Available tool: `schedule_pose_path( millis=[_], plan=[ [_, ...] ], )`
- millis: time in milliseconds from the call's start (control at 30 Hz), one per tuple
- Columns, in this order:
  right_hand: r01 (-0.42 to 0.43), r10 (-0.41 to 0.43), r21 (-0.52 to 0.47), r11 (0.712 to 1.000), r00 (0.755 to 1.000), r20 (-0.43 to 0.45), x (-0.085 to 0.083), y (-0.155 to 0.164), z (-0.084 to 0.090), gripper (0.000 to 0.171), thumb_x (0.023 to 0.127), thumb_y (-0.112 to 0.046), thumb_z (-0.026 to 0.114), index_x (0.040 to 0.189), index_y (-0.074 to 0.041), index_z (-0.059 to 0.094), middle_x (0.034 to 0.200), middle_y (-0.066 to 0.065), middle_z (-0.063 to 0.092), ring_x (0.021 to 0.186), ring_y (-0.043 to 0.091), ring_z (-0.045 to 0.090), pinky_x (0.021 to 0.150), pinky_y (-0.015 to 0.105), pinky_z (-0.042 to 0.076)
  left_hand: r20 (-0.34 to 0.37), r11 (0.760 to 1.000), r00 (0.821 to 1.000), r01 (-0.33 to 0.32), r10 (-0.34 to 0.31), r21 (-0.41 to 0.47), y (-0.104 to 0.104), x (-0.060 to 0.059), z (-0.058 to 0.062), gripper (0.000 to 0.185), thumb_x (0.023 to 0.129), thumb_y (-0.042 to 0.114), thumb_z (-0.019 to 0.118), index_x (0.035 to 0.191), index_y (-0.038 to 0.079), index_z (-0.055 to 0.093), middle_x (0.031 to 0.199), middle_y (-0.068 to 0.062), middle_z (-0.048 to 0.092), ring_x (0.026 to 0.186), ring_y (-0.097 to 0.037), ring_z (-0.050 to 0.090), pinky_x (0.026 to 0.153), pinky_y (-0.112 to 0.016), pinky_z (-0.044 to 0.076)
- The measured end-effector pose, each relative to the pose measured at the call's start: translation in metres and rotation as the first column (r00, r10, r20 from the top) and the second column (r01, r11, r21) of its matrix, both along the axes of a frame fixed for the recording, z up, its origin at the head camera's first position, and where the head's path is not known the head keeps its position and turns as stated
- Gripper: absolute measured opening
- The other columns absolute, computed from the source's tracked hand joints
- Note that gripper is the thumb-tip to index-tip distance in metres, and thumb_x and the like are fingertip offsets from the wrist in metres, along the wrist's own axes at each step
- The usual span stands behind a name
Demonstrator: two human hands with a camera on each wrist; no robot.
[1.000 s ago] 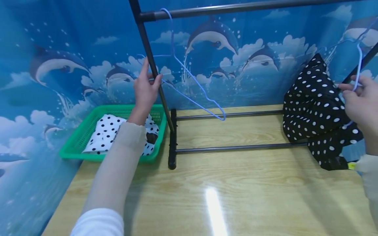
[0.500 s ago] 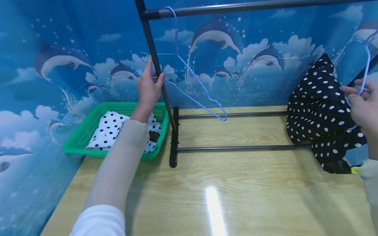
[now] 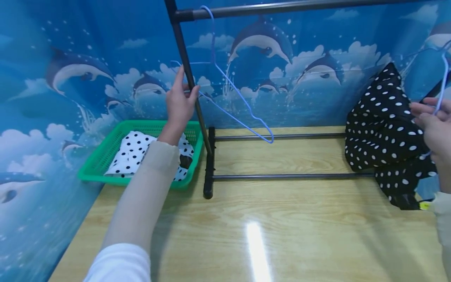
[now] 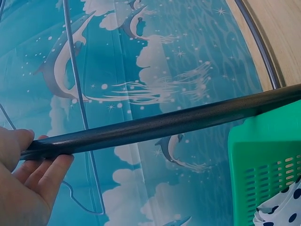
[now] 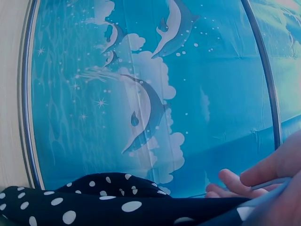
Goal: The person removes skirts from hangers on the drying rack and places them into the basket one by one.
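Observation:
My left hand [image 3: 180, 105] grips the left upright pole [image 4: 169, 125] of a black clothes rack, thumb on one side and fingers on the other. Close by, a blue wire hanger [image 3: 243, 100] hangs from the top bar with nothing on it. At the far right, my right hand [image 3: 438, 129] pinches the wire of a second blue hanger [image 3: 444, 74]; in the right wrist view this wire runs between the fingers. Black cloth with white dots [image 3: 382, 125] hangs beside the right hand, creased and bunched. The right hand is partly cut off by the frame edge.
A green basket [image 3: 93, 164] holding white cloth with black dots [image 3: 130, 154] stands left of the rack. The rack's top bar [image 3: 282, 7] crosses above, and two low bars [image 3: 292, 176] run near the wooden table [image 3: 299, 235]. A dolphin-print curtain hangs behind.
The whole scene shifts slightly to the right in the head view. The left hand stays on the pole, and the right hand keeps hold of the hanger beside the dotted cloth.

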State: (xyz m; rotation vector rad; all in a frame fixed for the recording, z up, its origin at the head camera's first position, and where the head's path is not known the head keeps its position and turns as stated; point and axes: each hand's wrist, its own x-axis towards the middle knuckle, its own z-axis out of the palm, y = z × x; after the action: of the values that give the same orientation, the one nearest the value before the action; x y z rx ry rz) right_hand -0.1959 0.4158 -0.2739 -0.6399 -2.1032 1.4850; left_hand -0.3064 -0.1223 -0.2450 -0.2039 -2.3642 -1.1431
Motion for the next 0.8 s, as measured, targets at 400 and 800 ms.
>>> schedule_pose_path(
  millis=[400, 800],
  plan=[
    [-0.048, 0.023, -0.168, 0.985, 0.989, -0.146, 0.012, -0.027, 0.017, 0.026, 0.105, -0.011, 0.036, 0.119, -0.029, 0.049, 0.100, -0.022, 0.064, 0.104, -0.005, 0.060, 0.077, 0.004, 0.045, 0.001, 1.000, 1.000, 0.002, -0.002, 0.013, 0.000, 0.000, -0.002, 0.062, 0.100, 0.026, 0.054, 0.154, 0.029, 0.025, 0.118, -0.008, 0.068, 0.103, -0.016, 0.067, 0.088, -0.029, 0.053],
    [-0.153, 0.038, -0.292, 0.944, 0.930, -0.365, 0.013, -0.029, 0.018, 0.021, 0.104, -0.008, 0.040, 0.115, -0.019, 0.054, 0.096, -0.012, 0.070, 0.090, -0.001, 0.066, 0.071, 0.004, 0.046, 0.025, 1.000, 1.000, -0.006, 0.006, 0.006, 0.001, 0.001, 0.000, 0.060, 0.100, 0.029, 0.053, 0.154, 0.030, 0.025, 0.118, -0.007, 0.068, 0.103, -0.015, 0.067, 0.090, -0.028, 0.053]
  ],
)
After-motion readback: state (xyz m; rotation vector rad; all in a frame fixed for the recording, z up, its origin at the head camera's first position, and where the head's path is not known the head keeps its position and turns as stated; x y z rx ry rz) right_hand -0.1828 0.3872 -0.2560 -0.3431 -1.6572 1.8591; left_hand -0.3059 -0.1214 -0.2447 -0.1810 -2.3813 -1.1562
